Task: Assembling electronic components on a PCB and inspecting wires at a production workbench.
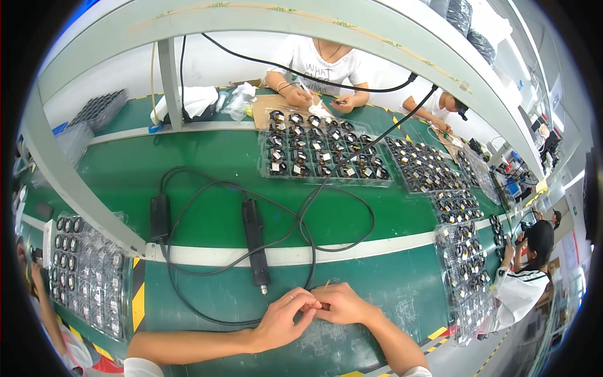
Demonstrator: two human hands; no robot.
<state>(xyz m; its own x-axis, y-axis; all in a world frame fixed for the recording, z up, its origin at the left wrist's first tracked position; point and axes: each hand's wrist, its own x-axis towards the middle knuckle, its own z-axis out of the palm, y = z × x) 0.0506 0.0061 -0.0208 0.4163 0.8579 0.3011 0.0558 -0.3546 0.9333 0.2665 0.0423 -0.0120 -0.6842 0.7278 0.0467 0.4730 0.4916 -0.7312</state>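
Observation:
My left hand (289, 317) and my right hand (342, 303) meet over the near green bench top, fingertips pressed together in a pinch. Whatever lies between the fingers is too small or too hidden to make out. A thin pale sliver (326, 284) shows above the right hand's fingers; what it is I cannot tell. Just beyond the left hand lies a black electric screwdriver (254, 242), its metal tip toward me. Its black cord (213, 183) loops across the bench on both sides of the tool.
Clear trays of small black round parts stand at the far middle (320, 147), right (465, 264) and left (85, 270). A black cord box (159, 217) lies by a pale frame post (88, 182). Co-workers sit across (323, 66) and at the right (524, 276).

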